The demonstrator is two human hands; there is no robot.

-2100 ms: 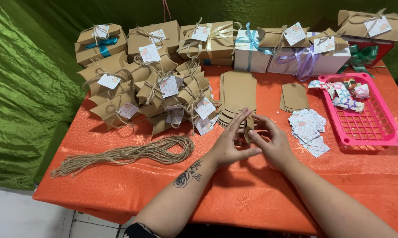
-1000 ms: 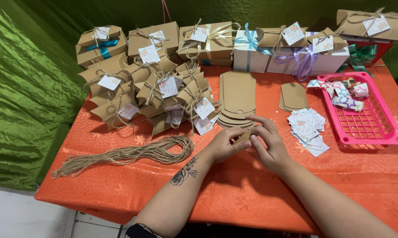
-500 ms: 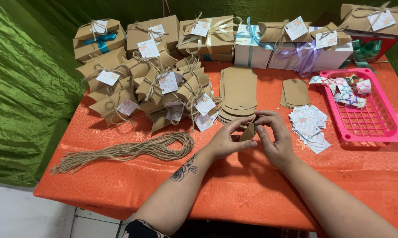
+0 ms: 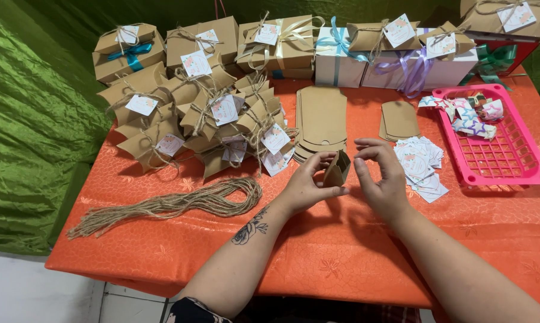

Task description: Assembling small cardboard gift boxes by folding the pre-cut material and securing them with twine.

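Head view, the only one: left hand (image 4: pixel 303 188) has its fingers (image 4: pixel 317 162) clamped round a small kraft pillow box (image 4: pixel 338 168), held just above the worktop (image 4: pixel 341 251) near its middle, one end flap looking open and the body only partly puffed out. Right hand (image 4: pixel 382 179) sits just beside it, thumb and forefinger curled toward each other but apart, gripping nothing that I can see; whether a fingertip touches the box edge I can't tell. Progress, as a judgement: this box is mid-fold, ends not closed, no twine, no tag. Done work is the pile of tied and tagged pillow boxes (image 4: pixel 204 122) at far left, plus the bigger ribboned boxes (image 4: pixel 282 45) along the back edge. Left to do: a stack of flat box blanks (image 4: pixel 322 119) right behind the hands, a smaller stack of blanks (image 4: pixel 399 119) next to it, so a fair batch remains. Supplies: bundle of jute twine (image 4: pixel 168 206) lying left of the left forearm, loose printed tags (image 4: pixel 422 164) just right of the right hand, pink plastic basket (image 4: pixel 503 149) with star-pattern bows at far right. Obstructions: nothing between hands and blanks or tags; twine is across the left arm, an easy reach for the left hand. Green cloth (image 4: pixel 31 137) hangs off the left side, clear of the work.
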